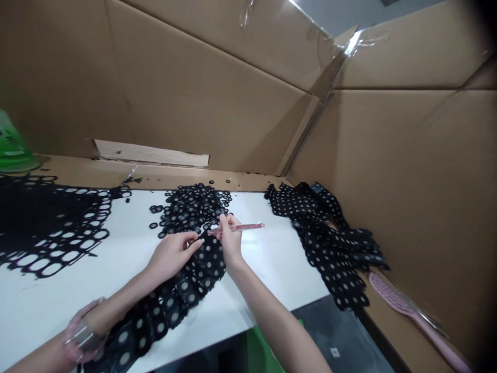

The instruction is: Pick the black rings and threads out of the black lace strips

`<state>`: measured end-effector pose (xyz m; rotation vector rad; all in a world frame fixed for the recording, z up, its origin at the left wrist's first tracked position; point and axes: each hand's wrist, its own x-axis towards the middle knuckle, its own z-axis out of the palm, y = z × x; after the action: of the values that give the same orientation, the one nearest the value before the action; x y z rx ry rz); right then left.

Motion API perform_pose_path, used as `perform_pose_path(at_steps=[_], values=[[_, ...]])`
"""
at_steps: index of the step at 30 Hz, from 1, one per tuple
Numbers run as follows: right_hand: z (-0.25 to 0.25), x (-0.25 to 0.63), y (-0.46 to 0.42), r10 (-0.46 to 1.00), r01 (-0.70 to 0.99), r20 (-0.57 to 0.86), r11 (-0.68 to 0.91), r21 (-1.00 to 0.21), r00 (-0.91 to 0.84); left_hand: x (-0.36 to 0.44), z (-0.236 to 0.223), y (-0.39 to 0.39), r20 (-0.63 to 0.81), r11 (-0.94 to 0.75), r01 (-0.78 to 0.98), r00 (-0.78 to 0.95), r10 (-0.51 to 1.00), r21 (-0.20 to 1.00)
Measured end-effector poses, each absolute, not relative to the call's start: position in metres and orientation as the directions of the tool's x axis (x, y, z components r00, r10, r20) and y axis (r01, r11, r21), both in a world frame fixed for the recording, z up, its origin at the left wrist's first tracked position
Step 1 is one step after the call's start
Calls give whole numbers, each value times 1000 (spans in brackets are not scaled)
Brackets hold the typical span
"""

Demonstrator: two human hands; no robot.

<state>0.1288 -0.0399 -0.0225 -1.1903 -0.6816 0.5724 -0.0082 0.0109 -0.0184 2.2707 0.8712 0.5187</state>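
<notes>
A strip of black sheet material with round holes (171, 300) runs from the table's near edge up the middle. My left hand (171, 254) presses and pinches its far end, fingers closed on it. My right hand (230, 239) holds a thin pinkish clear stick tool (248, 226) with its tip at the same end of the strip. Just beyond lies a pile of small black rings (194, 207).
The white table (272, 259) sits inside tall cardboard walls (407, 181). Leftover black punched webbing (50, 228) covers the left. A heap of black perforated strips (330, 243) lies at right, a pink hairbrush (411, 316) beyond it. A green object (11, 147) stands far left.
</notes>
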Motion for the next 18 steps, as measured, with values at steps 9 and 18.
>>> perform_pose_path(at_steps=[9,18], values=[[-5,147,-47,677,-60,225,370,-927,700,-6,-9,11,64,-179,131,608,792,975],[15,152,-63,769,116,286,269,-956,572,-13,2,10,131,-153,-13,597,792,988]])
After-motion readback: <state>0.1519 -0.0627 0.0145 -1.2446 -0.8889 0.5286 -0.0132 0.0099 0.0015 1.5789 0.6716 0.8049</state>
